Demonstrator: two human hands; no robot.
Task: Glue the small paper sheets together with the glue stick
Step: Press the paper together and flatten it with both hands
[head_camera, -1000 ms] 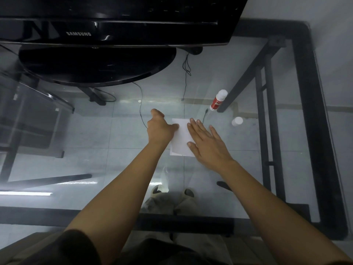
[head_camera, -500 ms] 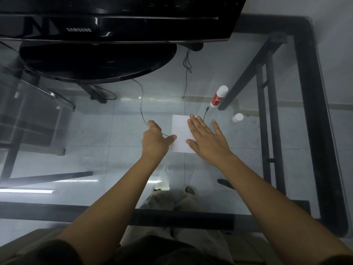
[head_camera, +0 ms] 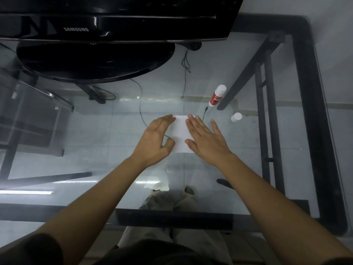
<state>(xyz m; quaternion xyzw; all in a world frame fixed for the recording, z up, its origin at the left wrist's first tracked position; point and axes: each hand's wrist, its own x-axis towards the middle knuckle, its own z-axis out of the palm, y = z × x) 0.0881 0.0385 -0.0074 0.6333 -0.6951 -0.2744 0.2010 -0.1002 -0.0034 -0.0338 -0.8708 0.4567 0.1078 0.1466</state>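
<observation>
Small white paper sheets (head_camera: 180, 131) lie stacked on the glass table (head_camera: 248, 169), between my two hands. My right hand (head_camera: 205, 139) lies flat with spread fingers on the right half of the paper. My left hand (head_camera: 155, 140) has its fingers extended and apart at the paper's left edge, thumb near the lower left corner. A red and white glue stick (head_camera: 217, 95) lies uncapped on the glass, far right of the paper. Its white cap (head_camera: 236, 117) stands apart, nearer to me.
A black Samsung monitor (head_camera: 107, 25) on a round black base (head_camera: 95, 60) fills the far left of the table. Thin black cables (head_camera: 141, 109) run over the glass toward the paper. The table's black frame (head_camera: 313, 111) borders the right side.
My left hand has unclenched from a fist into spread fingers and moved up along the paper's left edge. My right hand stays flat on the paper.
</observation>
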